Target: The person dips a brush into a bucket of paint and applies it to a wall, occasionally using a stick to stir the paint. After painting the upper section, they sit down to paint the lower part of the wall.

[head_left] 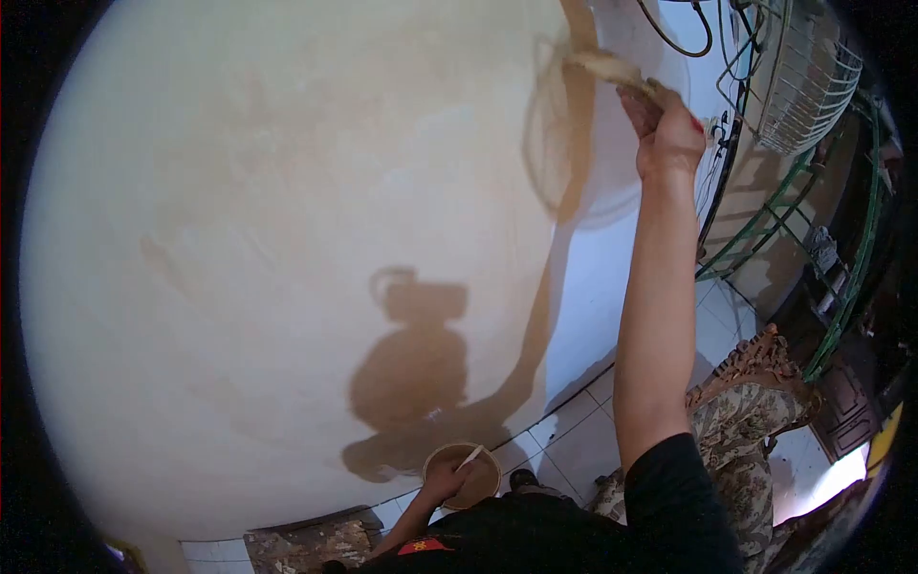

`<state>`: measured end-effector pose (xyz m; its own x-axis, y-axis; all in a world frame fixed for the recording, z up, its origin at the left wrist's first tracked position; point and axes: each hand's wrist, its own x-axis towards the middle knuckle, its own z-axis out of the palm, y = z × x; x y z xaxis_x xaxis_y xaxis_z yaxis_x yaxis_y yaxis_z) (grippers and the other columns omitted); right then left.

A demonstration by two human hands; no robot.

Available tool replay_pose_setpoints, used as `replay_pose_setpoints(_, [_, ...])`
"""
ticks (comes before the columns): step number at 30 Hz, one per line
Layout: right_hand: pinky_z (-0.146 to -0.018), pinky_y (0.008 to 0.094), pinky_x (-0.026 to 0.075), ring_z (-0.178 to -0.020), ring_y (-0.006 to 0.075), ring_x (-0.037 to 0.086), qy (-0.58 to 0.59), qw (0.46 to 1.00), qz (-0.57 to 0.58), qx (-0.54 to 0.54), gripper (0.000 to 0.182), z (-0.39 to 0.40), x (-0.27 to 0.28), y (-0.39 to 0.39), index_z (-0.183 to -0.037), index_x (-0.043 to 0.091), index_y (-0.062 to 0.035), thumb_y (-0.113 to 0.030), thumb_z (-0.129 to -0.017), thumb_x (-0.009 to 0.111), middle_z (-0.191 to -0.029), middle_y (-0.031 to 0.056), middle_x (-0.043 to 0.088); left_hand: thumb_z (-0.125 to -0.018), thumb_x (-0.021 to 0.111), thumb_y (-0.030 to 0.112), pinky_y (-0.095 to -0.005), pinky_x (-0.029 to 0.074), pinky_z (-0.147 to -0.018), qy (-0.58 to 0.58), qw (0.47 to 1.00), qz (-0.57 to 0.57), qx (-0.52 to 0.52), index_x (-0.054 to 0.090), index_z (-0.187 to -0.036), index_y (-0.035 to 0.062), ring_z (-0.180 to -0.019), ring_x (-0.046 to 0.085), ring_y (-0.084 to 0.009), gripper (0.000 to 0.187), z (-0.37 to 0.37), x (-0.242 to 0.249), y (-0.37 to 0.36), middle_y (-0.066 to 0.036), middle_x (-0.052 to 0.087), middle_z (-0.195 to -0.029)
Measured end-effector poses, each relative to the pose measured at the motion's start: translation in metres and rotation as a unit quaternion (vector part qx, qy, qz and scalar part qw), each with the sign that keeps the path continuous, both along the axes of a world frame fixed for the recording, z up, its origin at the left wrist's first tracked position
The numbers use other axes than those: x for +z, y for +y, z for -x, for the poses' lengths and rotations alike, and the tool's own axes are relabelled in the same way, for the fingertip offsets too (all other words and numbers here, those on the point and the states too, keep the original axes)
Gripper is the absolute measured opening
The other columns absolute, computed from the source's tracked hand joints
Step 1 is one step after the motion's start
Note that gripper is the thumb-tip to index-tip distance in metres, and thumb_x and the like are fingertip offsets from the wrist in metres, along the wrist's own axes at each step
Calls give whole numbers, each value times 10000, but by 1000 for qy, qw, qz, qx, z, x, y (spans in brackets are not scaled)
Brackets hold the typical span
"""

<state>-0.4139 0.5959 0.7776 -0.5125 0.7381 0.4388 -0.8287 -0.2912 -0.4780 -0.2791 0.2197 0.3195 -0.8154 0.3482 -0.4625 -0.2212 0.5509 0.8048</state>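
Note:
My right hand is raised at the upper right, its fingers closed around a flat, tan tool. Blur hides whether this is a brush or a sponge. The tool's far end meets the wall near the border between a beige area and a bluish-white strip. Low in the view, my left hand is closed at the rim of a round bucket with brownish contents. A short white stick shows beside its fingers; the grip itself is partly hidden.
A white wire fan guard and green metal bars stand at the right, with hanging cables close by. Carved wooden furniture with a patterned cushion is below them. A worn wooden surface lies lower left on white floor tiles.

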Motion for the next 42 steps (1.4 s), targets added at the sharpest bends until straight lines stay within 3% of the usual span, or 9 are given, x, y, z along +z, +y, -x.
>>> replay_pose_setpoints(8, [-622,288,537,-687,233,639,-213,973,-22,-86,261,-32,-119,-12,-955,564,64,-158,-820,538,-821,154,638,-819,509,500,-323,462,-661,-32,999,6,-13,626,-955,-28,-733,592,-215,558,11,2,2,-139,619,-767])
replay_pose_setpoints(12, [-607,299,518,-673,201,627,-209,957,-141,-144,167,-13,-67,-9,-786,614,26,-121,-791,535,-773,96,639,-811,511,499,-352,459,-713,63,995,-76,-3,619,-967,-38,-800,607,-255,569,23,-89,-7,-181,633,-859])
replay_pose_setpoints(14, [-649,306,508,-686,196,626,-186,974,-82,-102,213,13,-10,-12,-768,627,12,-171,-789,519,-772,67,644,-811,508,497,-365,458,-738,69,995,-77,-8,618,-978,-36,-833,611,-276,569,19,-79,-11,-200,634,-894])
replay_pose_setpoints(15, [-610,299,521,-670,207,633,-185,951,-120,-218,196,8,18,-21,-813,605,42,-135,-770,534,-791,102,638,-813,503,495,-374,454,-765,31,999,-40,-4,615,-996,-26,-863,607,-297,563,12,-36,-6,-211,628,-918])
replay_pose_setpoints(20, [-555,275,549,-620,235,634,47,997,-10,-63,243,10,95,-23,-899,533,119,-72,-751,559,-879,175,613,-826,485,478,-395,444,-810,65,998,12,-17,614,-1024,2,-912,594,-341,531,-5,-5,-16,-225,617,-963])
replay_pose_setpoints(30, [-640,324,557,-718,266,630,-100,990,-8,-96,236,-17,-61,-9,-946,549,102,-82,-800,534,-881,183,611,-819,497,485,-377,461,-681,-10,999,34,23,640,-905,-15,-724,615,-281,527,-18,-3,-47,-181,630,-760])
replay_pose_setpoints(34, [-660,304,548,-723,228,632,-63,979,-97,-168,253,-15,-24,-9,-942,574,81,-131,-805,559,-861,151,622,-816,499,508,-373,455,-596,-16,994,108,-18,646,-812,-12,-617,595,-245,540,-18,24,-49,-144,612,-640])
replay_pose_setpoints(39, [-647,281,540,-688,195,632,-153,869,-321,-345,219,7,58,-34,-929,592,53,-130,-814,557,-816,110,631,-828,484,500,-372,452,-586,179,984,12,0,639,-844,-13,-599,595,-251,537,-6,-55,-60,-142,609,-634])
replay_pose_setpoints(42, [-655,270,541,-716,199,637,-98,912,-259,-301,220,1,69,-36,-926,592,51,-135,-814,559,-840,120,630,-841,464,491,-356,440,-525,141,990,15,10,637,-815,-4,-525,574,-230,525,-10,-21,-51,-122,581,-577])
